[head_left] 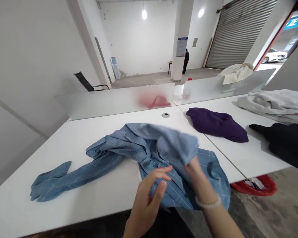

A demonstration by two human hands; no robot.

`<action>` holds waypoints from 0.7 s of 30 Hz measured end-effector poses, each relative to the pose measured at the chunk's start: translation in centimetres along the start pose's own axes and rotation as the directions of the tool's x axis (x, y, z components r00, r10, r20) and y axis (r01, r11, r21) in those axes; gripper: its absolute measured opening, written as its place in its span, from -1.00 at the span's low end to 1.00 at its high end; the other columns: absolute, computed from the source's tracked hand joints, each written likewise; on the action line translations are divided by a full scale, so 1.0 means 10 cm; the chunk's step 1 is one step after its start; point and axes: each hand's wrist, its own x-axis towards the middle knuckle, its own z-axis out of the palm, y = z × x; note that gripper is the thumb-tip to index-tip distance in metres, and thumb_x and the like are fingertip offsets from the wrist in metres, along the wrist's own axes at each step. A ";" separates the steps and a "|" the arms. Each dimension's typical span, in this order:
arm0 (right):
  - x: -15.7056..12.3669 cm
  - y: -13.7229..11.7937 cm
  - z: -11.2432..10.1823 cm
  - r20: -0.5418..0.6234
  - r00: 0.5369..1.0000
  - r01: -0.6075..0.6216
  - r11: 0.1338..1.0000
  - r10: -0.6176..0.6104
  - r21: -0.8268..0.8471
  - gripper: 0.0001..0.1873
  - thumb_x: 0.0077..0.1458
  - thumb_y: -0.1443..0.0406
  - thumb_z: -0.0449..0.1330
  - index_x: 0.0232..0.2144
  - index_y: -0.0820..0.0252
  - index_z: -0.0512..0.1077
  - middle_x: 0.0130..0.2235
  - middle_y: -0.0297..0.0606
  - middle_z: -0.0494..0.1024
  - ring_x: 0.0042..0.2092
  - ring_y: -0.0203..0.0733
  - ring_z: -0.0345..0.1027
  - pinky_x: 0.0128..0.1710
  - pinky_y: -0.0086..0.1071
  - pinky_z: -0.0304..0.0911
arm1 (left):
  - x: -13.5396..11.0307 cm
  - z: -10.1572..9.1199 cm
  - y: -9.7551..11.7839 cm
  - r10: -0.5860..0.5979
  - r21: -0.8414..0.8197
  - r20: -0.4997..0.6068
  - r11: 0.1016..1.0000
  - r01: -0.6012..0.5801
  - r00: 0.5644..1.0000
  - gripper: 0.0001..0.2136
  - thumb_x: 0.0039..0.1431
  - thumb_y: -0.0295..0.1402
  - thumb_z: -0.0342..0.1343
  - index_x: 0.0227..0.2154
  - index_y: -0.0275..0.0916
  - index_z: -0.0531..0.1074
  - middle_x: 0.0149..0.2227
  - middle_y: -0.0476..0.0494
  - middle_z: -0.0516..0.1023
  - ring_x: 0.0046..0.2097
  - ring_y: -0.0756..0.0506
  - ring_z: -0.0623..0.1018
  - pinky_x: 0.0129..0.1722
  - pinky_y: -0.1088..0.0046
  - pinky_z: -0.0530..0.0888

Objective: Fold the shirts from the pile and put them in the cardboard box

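A blue checked shirt [129,145] lies rumpled on the white table, one sleeve stretched out to the left and its lower part hanging over the front edge. My right hand [193,167] is pushed into a sleeve of the shirt, which is raised and blurred by motion. Cloth covers its fingers, so their hold does not show; a pale bracelet sits on that wrist. Just left of it, my left hand [151,190] hovers over the shirt front with thumb and fingers apart and nothing between them.
On the white table [94,201] to the right lie a purple garment [217,125], a black garment [288,143] and a pale grey one [278,102]. A frosted divider [109,102] runs along the back. Below the right edge stands a red basket [268,188] with cloth inside.
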 end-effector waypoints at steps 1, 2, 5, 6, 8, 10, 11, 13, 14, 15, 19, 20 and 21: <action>0.16 0.03 -0.16 -0.061 0.998 -0.018 0.997 0.023 0.069 -0.55 0.18 -0.03 -0.11 -0.19 0.08 0.41 -0.15 -0.15 0.54 -0.05 -0.07 0.44 -0.03 -0.09 0.37 | -0.03 0.03 -0.09 -0.050 0.039 -0.028 0.998 0.051 0.998 -0.73 0.31 -0.24 -0.14 -0.21 -0.14 0.46 -0.03 -0.17 0.55 0.03 -0.11 0.51 0.05 0.29 0.42; 0.30 0.05 -0.32 -0.107 0.992 -0.046 0.985 0.064 0.168 -0.56 0.19 -0.02 -0.14 -0.21 0.07 0.39 -0.13 -0.15 0.52 -0.02 -0.09 0.43 -0.01 -0.09 0.35 | -0.07 0.06 -0.22 -0.086 0.103 -0.063 0.990 0.092 0.994 -0.74 0.30 -0.25 -0.14 -0.19 -0.14 0.45 -0.04 -0.18 0.56 0.01 -0.12 0.52 0.04 0.26 0.44; 0.47 0.11 -0.63 -0.163 0.949 -0.171 0.874 0.270 0.454 -0.69 0.10 0.05 0.04 -0.16 0.00 0.37 -0.03 -0.21 0.46 0.03 -0.07 0.41 0.05 -0.06 0.30 | -0.24 0.15 -0.70 -0.077 0.346 -0.161 0.929 0.129 0.984 -0.74 0.28 -0.26 -0.10 -0.15 -0.17 0.45 -0.10 -0.17 0.59 -0.02 -0.16 0.55 0.09 0.07 0.40; 0.44 0.12 -0.64 -0.168 0.935 -0.210 0.868 0.313 0.451 -0.66 0.07 0.09 0.10 -0.09 -0.03 0.35 0.03 -0.22 0.42 0.04 -0.07 0.40 0.06 -0.05 0.29 | -0.30 0.16 -0.85 -0.056 0.398 -0.167 0.910 0.119 0.984 -0.74 0.27 -0.28 -0.11 -0.14 -0.16 0.46 -0.09 -0.15 0.59 -0.02 -0.16 0.54 0.10 0.05 0.39; 0.30 0.14 -0.52 -0.115 0.943 -0.273 0.921 0.314 0.277 -0.54 0.05 0.14 0.14 0.04 -0.07 0.30 0.15 -0.20 0.33 0.07 -0.06 0.37 0.09 -0.04 0.25 | -0.38 0.13 -1.08 -0.030 0.450 -0.142 0.888 0.092 0.989 -0.73 0.27 -0.30 -0.12 -0.12 -0.14 0.46 -0.07 -0.13 0.58 0.01 -0.15 0.53 0.10 0.08 0.41; 0.16 0.13 -0.26 0.104 0.968 -0.228 0.974 0.227 -0.003 -0.53 0.09 0.16 0.13 0.07 0.01 0.32 0.22 -0.13 0.26 0.14 -0.03 0.29 0.14 -0.04 0.19 | -0.40 -0.03 -1.20 -0.025 0.478 -0.174 0.872 0.107 0.984 -0.71 0.27 -0.31 -0.15 -0.14 -0.14 0.47 -0.07 -0.13 0.58 0.00 -0.14 0.54 0.06 0.15 0.46; 0.11 0.12 -0.11 0.256 0.952 -0.135 0.981 0.168 -0.140 -0.56 0.13 0.16 0.10 0.06 0.06 0.35 0.23 -0.10 0.25 0.19 -0.02 0.23 0.17 -0.04 0.14 | -0.39 -0.15 -1.23 -0.024 0.497 -0.230 0.857 0.139 0.973 -0.71 0.27 -0.30 -0.16 -0.16 -0.15 0.48 -0.09 -0.15 0.58 -0.02 -0.14 0.55 0.03 0.18 0.47; 0.09 0.10 0.19 0.524 0.849 0.130 0.936 0.065 -0.326 -0.60 0.21 0.17 0.02 0.04 0.13 0.40 0.25 -0.07 0.22 0.26 -0.02 0.10 0.23 -0.01 0.01 | -0.34 -0.43 -1.29 -0.021 0.539 -0.384 0.807 0.242 0.923 -0.69 0.27 -0.27 -0.17 -0.14 -0.19 0.46 -0.09 -0.21 0.57 -0.02 -0.17 0.54 0.02 0.19 0.47; 0.11 0.10 0.34 0.610 0.792 0.251 0.893 0.032 -0.373 -0.58 0.25 0.16 -0.02 0.07 0.14 0.38 0.26 -0.08 0.19 0.29 -0.02 0.03 0.25 0.00 -0.06 | -0.31 -0.57 -1.33 -0.011 0.562 -0.450 0.774 0.292 0.893 -0.67 0.26 -0.25 -0.17 -0.09 -0.23 0.44 -0.04 -0.27 0.54 0.02 -0.20 0.51 0.04 0.17 0.45; 0.15 0.11 0.47 0.669 0.743 0.339 0.851 0.020 -0.402 -0.55 0.27 0.14 -0.05 0.13 0.14 0.32 0.28 -0.09 0.15 0.31 -0.03 -0.04 0.27 0.03 -0.12 | -0.29 -0.68 -1.39 0.002 0.589 -0.490 0.738 0.330 0.872 -0.62 0.26 -0.22 -0.17 -0.02 -0.29 0.40 0.02 -0.34 0.49 0.08 -0.24 0.46 0.06 0.12 0.41; 0.32 0.38 0.89 0.821 0.555 0.460 0.771 0.137 -0.440 -0.34 0.27 -0.02 -0.12 0.32 0.07 -0.04 0.36 -0.12 -0.11 0.35 0.06 -0.25 0.26 0.16 -0.23 | -0.33 -0.87 -1.71 -0.034 0.723 -0.440 0.580 0.376 0.897 -0.44 0.25 -0.14 -0.23 0.11 -0.50 0.28 0.15 -0.57 0.33 0.22 -0.42 0.27 0.12 -0.11 0.27; 0.35 0.48 0.95 0.844 0.507 0.483 0.754 0.174 -0.446 -0.34 0.27 -0.03 -0.14 0.32 0.06 -0.04 0.36 -0.14 -0.14 0.36 0.08 -0.28 0.26 0.18 -0.26 | -0.35 -0.88 -1.79 -0.067 0.748 -0.408 0.546 0.376 0.910 -0.44 0.25 -0.13 -0.23 0.11 -0.50 0.29 0.17 -0.56 0.31 0.24 -0.43 0.24 0.13 -0.14 0.25; 0.39 0.58 1.00 0.857 0.474 0.510 0.730 0.202 -0.454 -0.35 0.28 -0.02 -0.15 0.31 0.07 -0.02 0.36 -0.15 -0.15 0.36 0.08 -0.30 0.26 0.18 -0.29 | -0.38 -0.90 -1.85 -0.106 0.766 -0.382 0.519 0.378 0.918 -0.45 0.26 -0.13 -0.23 0.11 -0.47 0.30 0.18 -0.53 0.30 0.25 -0.43 0.22 0.14 -0.15 0.23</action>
